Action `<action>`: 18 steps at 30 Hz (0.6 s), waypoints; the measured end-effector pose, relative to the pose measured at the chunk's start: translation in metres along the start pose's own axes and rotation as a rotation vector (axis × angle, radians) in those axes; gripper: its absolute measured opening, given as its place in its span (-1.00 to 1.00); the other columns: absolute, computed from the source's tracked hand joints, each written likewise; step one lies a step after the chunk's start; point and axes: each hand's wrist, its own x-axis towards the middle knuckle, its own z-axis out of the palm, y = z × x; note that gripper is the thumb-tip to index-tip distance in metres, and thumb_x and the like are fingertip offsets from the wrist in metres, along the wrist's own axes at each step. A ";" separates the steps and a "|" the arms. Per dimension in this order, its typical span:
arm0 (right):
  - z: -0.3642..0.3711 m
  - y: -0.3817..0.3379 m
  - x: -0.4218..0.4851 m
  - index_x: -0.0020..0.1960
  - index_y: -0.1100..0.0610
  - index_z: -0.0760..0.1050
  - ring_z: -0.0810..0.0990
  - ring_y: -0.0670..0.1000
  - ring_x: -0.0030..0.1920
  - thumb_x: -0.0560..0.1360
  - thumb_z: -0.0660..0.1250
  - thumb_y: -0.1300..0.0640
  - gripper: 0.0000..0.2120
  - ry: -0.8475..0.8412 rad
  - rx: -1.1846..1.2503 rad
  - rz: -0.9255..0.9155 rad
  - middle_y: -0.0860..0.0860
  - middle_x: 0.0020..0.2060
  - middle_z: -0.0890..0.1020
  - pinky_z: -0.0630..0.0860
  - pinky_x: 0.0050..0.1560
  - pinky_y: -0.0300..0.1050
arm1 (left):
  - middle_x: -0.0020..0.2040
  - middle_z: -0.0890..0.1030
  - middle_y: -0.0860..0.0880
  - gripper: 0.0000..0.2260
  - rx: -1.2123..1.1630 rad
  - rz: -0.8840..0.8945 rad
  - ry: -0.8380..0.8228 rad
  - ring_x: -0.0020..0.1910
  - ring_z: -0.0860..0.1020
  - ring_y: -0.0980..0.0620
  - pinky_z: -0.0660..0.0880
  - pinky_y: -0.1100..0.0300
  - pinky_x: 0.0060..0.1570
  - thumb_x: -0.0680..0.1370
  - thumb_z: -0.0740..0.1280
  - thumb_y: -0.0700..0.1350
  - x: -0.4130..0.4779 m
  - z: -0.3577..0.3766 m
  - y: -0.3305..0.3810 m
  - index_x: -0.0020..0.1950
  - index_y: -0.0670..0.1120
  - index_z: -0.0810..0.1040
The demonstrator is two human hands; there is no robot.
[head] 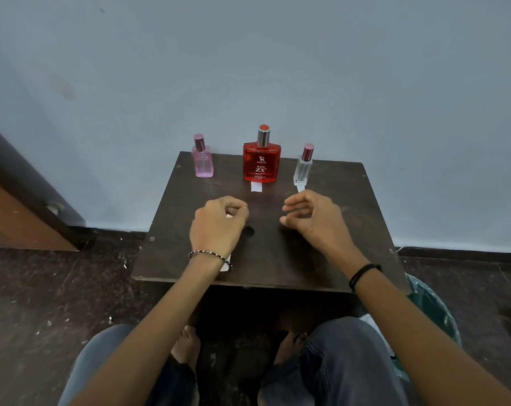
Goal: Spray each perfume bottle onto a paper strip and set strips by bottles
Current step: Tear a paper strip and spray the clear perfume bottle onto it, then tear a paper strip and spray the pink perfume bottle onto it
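Three perfume bottles stand in a row at the back of the small dark table (336, 230): a pink bottle (202, 161) on the left, a big red bottle (261, 167) in the middle and a slim clear bottle (303, 169) on the right. One white paper strip (256, 187) lies in front of the red bottle, and another strip (300, 188) lies in front of the clear one. My left hand (219, 227) is over the table's middle, its fingers curled round a third strip (226, 266) whose end shows below the wrist. My right hand (310, 218) hovers beside it, loosely curled and holding nothing.
A blue wall rises right behind the bottles. A bin with a green bag (433, 312) stands at the table's right front corner. A wooden door (19, 218) is at the far left. My knees and feet are under the table's front edge.
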 end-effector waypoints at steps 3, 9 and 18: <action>0.026 -0.012 -0.012 0.08 0.06 0.61 0.67 -0.20 -0.08 0.40 0.59 0.18 -0.71 -0.070 -0.047 -0.053 -0.11 -0.04 0.70 0.53 -0.14 -0.50 | -0.12 0.72 0.04 -0.88 -0.009 -0.008 0.071 -0.07 0.66 0.04 0.59 0.13 0.00 0.53 0.38 -0.09 -0.006 -0.020 -0.019 -0.02 0.01 0.72; 0.072 -0.028 -0.033 0.24 0.07 0.59 0.57 -0.17 0.14 0.39 0.59 0.03 -0.55 -0.181 -0.162 -0.303 -0.12 0.20 0.61 0.48 0.13 -0.45 | -0.18 0.72 0.06 -0.85 -0.055 0.015 0.080 -0.10 0.67 0.11 0.58 0.21 -0.02 0.57 0.35 -0.15 -0.013 -0.031 -0.055 0.04 0.02 0.69; 0.086 -0.027 -0.034 0.36 0.01 0.45 0.52 -0.23 0.16 0.35 0.62 0.00 -0.36 -0.150 -0.087 -0.265 -0.20 0.20 0.54 0.41 0.11 -0.54 | -0.24 0.72 0.13 -0.86 -0.100 0.055 0.059 -0.21 0.67 0.29 0.54 0.36 -0.08 0.56 0.35 -0.11 -0.007 -0.032 -0.059 0.04 0.07 0.68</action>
